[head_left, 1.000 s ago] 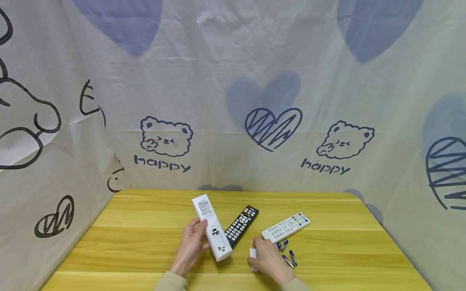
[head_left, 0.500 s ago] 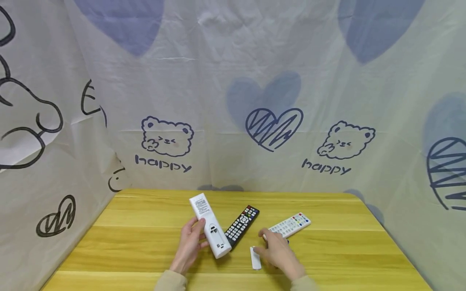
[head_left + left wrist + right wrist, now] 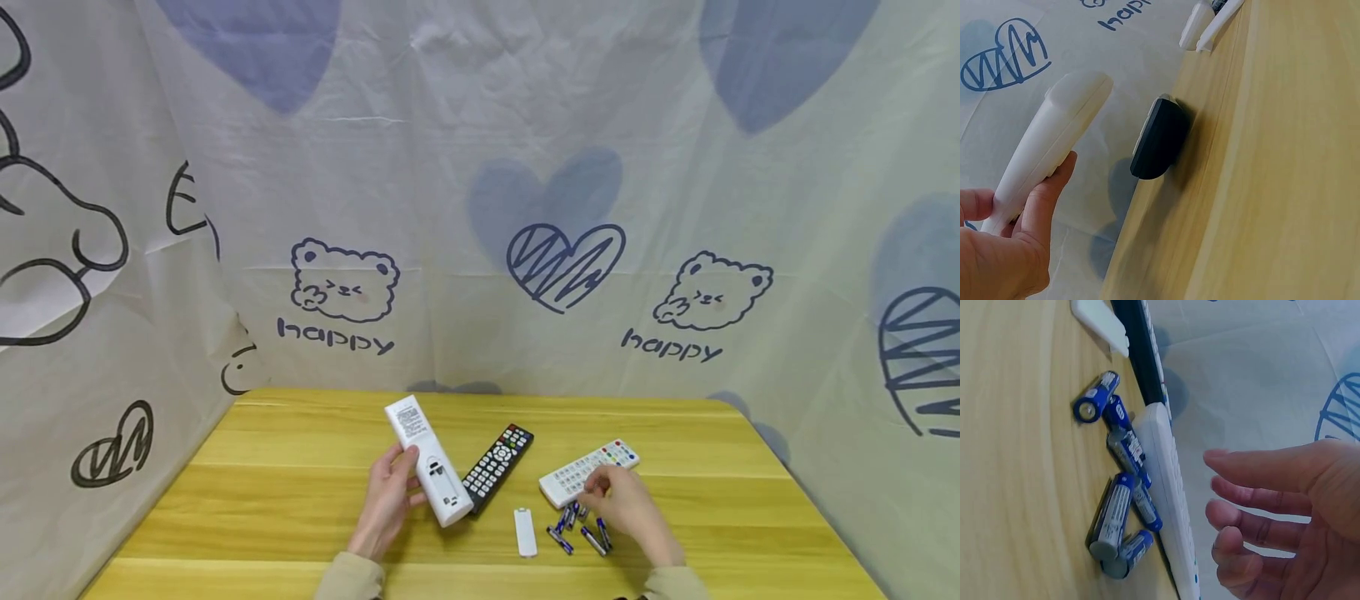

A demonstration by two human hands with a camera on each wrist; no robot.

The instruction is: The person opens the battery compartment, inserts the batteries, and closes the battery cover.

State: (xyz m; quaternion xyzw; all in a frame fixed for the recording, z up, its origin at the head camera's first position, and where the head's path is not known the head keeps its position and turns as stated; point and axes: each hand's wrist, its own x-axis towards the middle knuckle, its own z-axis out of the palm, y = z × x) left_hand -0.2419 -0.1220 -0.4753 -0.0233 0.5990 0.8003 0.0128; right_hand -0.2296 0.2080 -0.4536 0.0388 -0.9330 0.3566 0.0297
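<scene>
A white remote control [image 3: 422, 446], back side up with its battery compartment uncovered, is held in my left hand [image 3: 386, 496] above the table. The left wrist view shows thumb and fingers gripping this remote [image 3: 1054, 131] from both sides. My right hand [image 3: 628, 504] hovers over several blue-and-silver batteries [image 3: 592, 542] beside a second white remote [image 3: 561, 489]. In the right wrist view its fingers are loosely bent with nothing between them, apart from the batteries [image 3: 1111, 515]. The white battery cover [image 3: 525, 533] lies on the table between the hands.
A black remote [image 3: 495, 467] lies slanted just behind the held one, which overlaps its lower end in the head view. The wooden table [image 3: 262, 483] meets a printed cloth [image 3: 450, 317] at its back and sides.
My right hand has let go of the battery cover, leaving it on the table, and moved right over the batteries. My left hand has shifted slightly left with the white remote.
</scene>
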